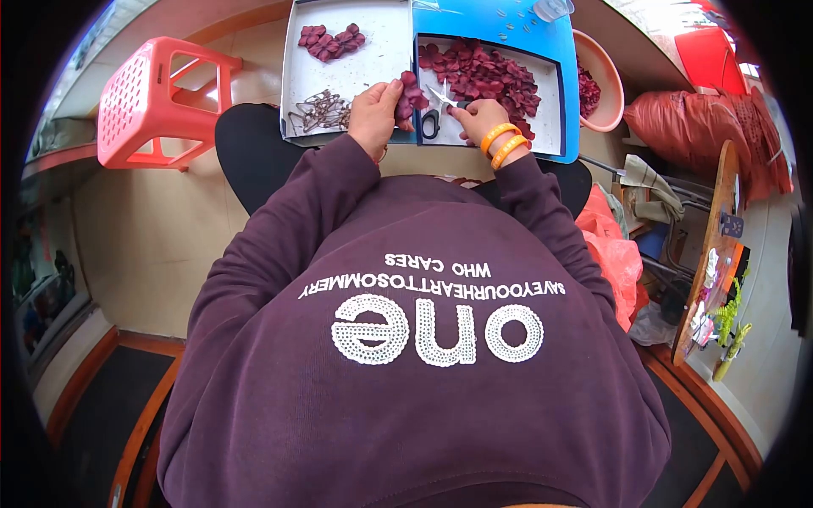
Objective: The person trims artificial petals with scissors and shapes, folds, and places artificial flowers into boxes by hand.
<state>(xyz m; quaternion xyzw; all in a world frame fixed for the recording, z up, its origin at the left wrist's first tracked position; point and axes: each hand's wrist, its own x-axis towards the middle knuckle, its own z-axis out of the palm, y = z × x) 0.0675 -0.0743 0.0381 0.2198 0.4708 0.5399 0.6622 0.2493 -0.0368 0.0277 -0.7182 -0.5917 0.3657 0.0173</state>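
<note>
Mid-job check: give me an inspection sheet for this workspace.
Surface: blue surface, small bits scattered near its far edge.
Job's things: dark red petals heaped in the right tray; fewer in the left tray; scissors, blades apart.
Clutter: metal pins piled in the left tray; clear cup at the far edge.
Grippers: left hand holds petals; right hand holds the scissors.
Cables: nothing seen.
Surroundings: pink stool left, pink basin right.

On my feed: dark red bag [690,127], red plastic item [710,61] just beyond it, pink plastic bag [611,258] below it, wooden board [707,254] partly in front, pink stool [135,102] well apart from it.
</note>
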